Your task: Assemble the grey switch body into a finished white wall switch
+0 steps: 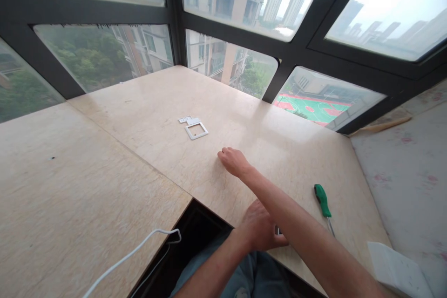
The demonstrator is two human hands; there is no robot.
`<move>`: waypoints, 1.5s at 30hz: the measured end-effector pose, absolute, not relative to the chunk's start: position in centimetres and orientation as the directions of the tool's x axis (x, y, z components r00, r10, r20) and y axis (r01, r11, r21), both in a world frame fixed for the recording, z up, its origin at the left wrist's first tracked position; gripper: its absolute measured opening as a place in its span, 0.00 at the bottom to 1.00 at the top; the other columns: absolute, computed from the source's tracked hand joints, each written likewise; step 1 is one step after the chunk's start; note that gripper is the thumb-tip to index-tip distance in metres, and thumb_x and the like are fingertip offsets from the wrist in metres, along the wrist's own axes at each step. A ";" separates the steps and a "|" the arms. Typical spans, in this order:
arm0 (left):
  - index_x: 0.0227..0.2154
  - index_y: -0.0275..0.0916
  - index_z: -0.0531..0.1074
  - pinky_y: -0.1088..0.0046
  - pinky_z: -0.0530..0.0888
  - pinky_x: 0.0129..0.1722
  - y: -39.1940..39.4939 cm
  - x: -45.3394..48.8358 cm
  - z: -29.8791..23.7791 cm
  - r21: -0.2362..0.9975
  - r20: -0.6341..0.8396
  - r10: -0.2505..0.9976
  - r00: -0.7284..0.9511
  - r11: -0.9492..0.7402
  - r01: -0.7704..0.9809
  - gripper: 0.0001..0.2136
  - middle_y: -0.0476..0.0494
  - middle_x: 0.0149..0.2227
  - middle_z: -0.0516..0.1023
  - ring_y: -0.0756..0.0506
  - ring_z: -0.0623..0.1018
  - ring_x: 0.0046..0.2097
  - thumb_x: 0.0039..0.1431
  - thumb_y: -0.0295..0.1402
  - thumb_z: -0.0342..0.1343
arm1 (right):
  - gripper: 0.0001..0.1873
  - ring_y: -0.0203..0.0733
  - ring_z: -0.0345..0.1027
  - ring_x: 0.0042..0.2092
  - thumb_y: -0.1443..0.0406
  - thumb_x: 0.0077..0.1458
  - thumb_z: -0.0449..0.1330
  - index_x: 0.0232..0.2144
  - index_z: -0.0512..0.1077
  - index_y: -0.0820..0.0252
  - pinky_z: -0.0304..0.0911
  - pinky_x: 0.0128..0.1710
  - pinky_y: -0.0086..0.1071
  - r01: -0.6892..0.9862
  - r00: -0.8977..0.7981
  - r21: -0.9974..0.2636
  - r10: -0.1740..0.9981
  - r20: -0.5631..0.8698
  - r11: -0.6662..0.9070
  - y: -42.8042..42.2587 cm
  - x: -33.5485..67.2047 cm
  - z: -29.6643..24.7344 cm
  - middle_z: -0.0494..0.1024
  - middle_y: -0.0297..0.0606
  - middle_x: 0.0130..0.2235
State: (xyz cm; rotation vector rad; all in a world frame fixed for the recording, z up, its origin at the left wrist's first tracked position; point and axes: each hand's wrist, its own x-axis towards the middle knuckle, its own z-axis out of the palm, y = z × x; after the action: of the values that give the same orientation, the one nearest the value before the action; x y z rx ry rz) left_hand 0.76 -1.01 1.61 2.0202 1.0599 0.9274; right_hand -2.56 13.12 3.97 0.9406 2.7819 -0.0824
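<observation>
My right hand [233, 160] is closed just above or on the stone-look counter, its forearm crossing over my left hand. Whatever its fingers hold, if anything, is hidden. My left hand [259, 226] is curled near the counter's front edge. A small white-and-dark piece [278, 230] shows at its fingers, mostly covered by my right forearm. Beyond my right hand lie a white square frame [189, 133], like a wall-plate surround, and a flat white plate [186, 120] touching it. To the right rests a screwdriver [321, 200] with a green handle, its shaft partly hidden behind my forearm.
A white cable [129, 253] runs over the counter [87, 195] at the lower left, beside a dark cut-out [202, 219] before my lap. Dark window frames [223, 32] border the far side. A white boxy object [400, 267] stands by the papered wall [412, 181] at right.
</observation>
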 end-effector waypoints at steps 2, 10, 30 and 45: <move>0.47 0.40 0.75 0.60 0.74 0.49 -1.0 0.7 1.6 0.798 0.285 0.858 0.428 -0.459 0.389 0.18 0.41 0.46 0.80 0.35 0.78 0.49 0.55 0.40 0.64 | 0.14 0.49 0.72 0.48 0.77 0.63 0.49 0.42 0.74 0.65 0.66 0.40 0.35 0.616 -0.772 -0.002 0.602 -0.204 0.788 12.8 -1.9 3.9 0.77 0.52 0.46; 0.50 0.41 0.73 0.55 0.73 0.53 -1.0 0.9 1.3 0.791 0.248 0.864 0.438 -0.442 0.424 0.21 0.40 0.51 0.79 0.32 0.76 0.54 0.55 0.42 0.65 | 0.09 0.46 0.73 0.45 0.73 0.57 0.56 0.36 0.75 0.60 0.63 0.38 0.32 0.678 -0.732 -0.194 0.675 -0.094 0.709 11.1 2.9 3.6 0.79 0.45 0.41; 0.61 0.46 0.64 0.52 0.67 0.62 -1.2 0.8 1.2 0.752 0.113 0.881 0.460 -0.378 0.540 0.30 0.40 0.60 0.71 0.36 0.69 0.60 0.57 0.43 0.64 | 0.09 0.40 0.77 0.35 0.61 0.59 0.60 0.37 0.78 0.59 0.73 0.37 0.32 0.476 -0.225 -0.832 0.954 0.199 0.286 4.7 19.3 4.4 0.83 0.40 0.35; 0.64 0.46 0.60 0.43 0.62 0.66 -1.2 0.5 0.9 0.717 0.019 0.873 0.487 -0.352 0.601 0.32 0.38 0.64 0.67 0.34 0.67 0.65 0.59 0.43 0.62 | 0.05 0.40 0.79 0.33 0.63 0.57 0.68 0.38 0.80 0.50 0.79 0.36 0.29 0.435 0.038 -0.839 0.925 0.379 0.326 -0.8 25.5 6.1 0.84 0.35 0.36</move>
State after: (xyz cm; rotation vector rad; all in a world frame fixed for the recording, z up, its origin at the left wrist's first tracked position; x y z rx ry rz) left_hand 0.55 -1.24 0.86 2.0810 1.2099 0.5354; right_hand 25.48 -0.82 6.06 2.5191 3.1082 -1.1909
